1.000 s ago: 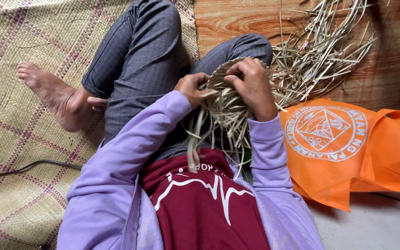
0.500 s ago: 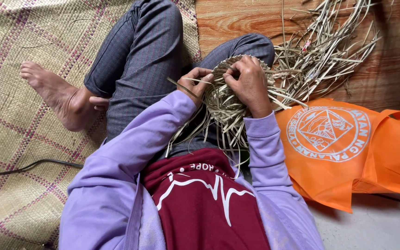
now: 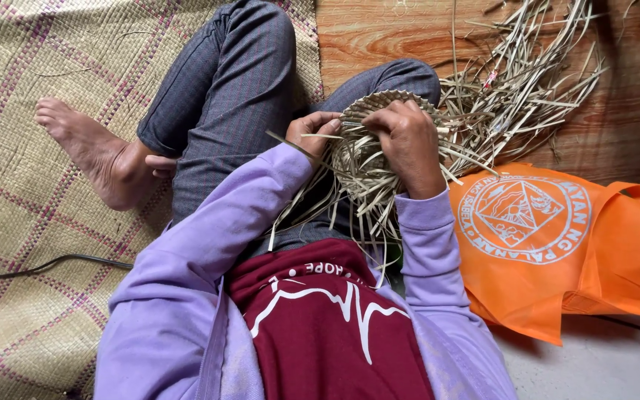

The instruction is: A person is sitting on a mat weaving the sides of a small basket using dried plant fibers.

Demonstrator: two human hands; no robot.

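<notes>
Head view looks down on my lap, where a half-woven basket [image 3: 379,152] rests against my knee, its scalloped rim turned away from me. My left hand [image 3: 314,132] sits at the basket's left edge, fingers curled shut on a loose strip [image 3: 290,144] that juts out to the left. My right hand [image 3: 411,142] lies over the basket's right half, fingers bent and pinching strands there. Unwoven ends hang from the basket toward my maroon shirt [image 3: 320,326]. Right of the basket lies an orange bag [image 3: 594,252]; beyond the basket, a heap of dry strips [image 3: 527,81] spreads over the wooden floor. Left of the basket, my bare foot [image 3: 90,152] rests on a woven mat [image 3: 31,67].
</notes>
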